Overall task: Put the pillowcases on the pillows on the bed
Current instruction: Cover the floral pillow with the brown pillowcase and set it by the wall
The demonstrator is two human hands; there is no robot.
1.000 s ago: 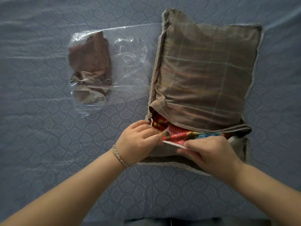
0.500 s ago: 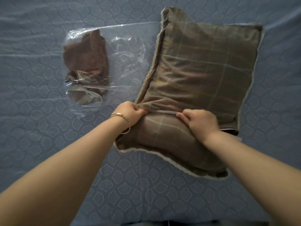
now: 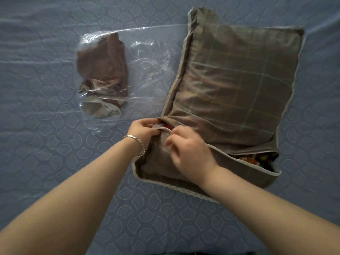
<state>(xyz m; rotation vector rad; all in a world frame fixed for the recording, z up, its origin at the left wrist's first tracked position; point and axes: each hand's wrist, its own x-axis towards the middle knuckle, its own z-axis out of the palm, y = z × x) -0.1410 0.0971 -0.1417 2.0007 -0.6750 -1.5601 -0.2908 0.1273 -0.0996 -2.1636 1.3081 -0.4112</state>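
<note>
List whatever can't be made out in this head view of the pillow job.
Head view only:
- Pillow: mostly covered by the brown checked pillowcase; only colourful patches show at the opening.
- Right hand: motion-blurred, so its grip is unclear.
- Left hand: fingertips tucked behind the pillowcase hem.
- Folded cloth in the plastic bag: glare and creases obscure its pattern.

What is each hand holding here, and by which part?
Both hold the pillowcase at its open end: the left hand pinches the pale-trimmed hem near the corner; the right hand, blurred, seems to pinch it alongside.
</note>
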